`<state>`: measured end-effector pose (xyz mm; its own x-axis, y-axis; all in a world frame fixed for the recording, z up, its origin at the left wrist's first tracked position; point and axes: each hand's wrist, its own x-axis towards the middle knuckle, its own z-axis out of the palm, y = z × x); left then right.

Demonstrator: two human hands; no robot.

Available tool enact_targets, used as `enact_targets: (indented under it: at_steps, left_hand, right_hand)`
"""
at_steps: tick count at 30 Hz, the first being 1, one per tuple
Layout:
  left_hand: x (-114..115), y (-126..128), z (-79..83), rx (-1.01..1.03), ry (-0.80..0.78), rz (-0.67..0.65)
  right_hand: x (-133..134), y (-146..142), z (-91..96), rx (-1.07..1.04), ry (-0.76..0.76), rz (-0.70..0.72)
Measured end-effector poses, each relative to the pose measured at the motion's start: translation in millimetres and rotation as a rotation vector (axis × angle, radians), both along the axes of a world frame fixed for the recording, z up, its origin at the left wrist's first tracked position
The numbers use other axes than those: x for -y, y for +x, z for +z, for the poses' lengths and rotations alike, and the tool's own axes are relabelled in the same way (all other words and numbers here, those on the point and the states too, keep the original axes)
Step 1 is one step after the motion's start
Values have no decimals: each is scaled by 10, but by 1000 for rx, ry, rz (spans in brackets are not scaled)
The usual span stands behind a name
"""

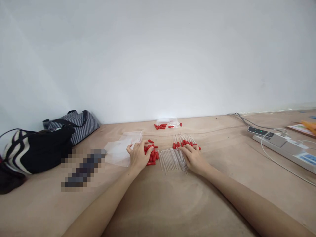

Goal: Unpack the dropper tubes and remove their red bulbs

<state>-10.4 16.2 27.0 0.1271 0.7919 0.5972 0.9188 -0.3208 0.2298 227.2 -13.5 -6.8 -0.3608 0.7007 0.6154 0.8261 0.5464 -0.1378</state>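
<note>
My left hand reaches over a loose pile of red rubber bulbs, its fingers apart and its thumb touching the pile. Right of that pile lies a row of thin clear tubes, side by side. My right hand rests at the far right end of this row, fingers bent and pinched at a clear tube's tip; the thumb is largely hidden. Just beyond it, several tubes fitted with red bulbs lie fanned out, bulb ends toward me and partly covered by the hand.
Clear plastic bags lie left of my left hand. Near the wall are more red bulbs by another bag. A striped bag and black cloth bag stand left. A power strip with cables lies right.
</note>
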Motion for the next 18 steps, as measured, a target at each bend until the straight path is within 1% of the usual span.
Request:
enact_targets:
  at_steps: [3, 7, 11, 13, 15, 16, 18]
  left_hand:
    - [-33, -26, -5, -14, -48, 61]
    - [-65, -27, -56, -49, -35, 138]
    - [-69, -10, -58, -55, -16, 178]
    - [-39, 8, -41, -52, 24, 177]
    - [24, 36, -28, -59, 71, 114]
    - [68, 54, -28, -71, 78, 47]
    - [171, 93, -38, -111, 46, -148]
  right_hand:
    - [-3, -44, -31, -82, -16, 38]
    - [-12, -121, -56, -200, -53, 74]
    - [-5, -197, -82, -205, -32, 102]
    - [11, -229, -86, -183, -24, 122]
    - [31, -257, -81, -138, -34, 143]
    - [39, -270, -76, -111, -45, 153]
    - [52, -293, -67, -57, -67, 174]
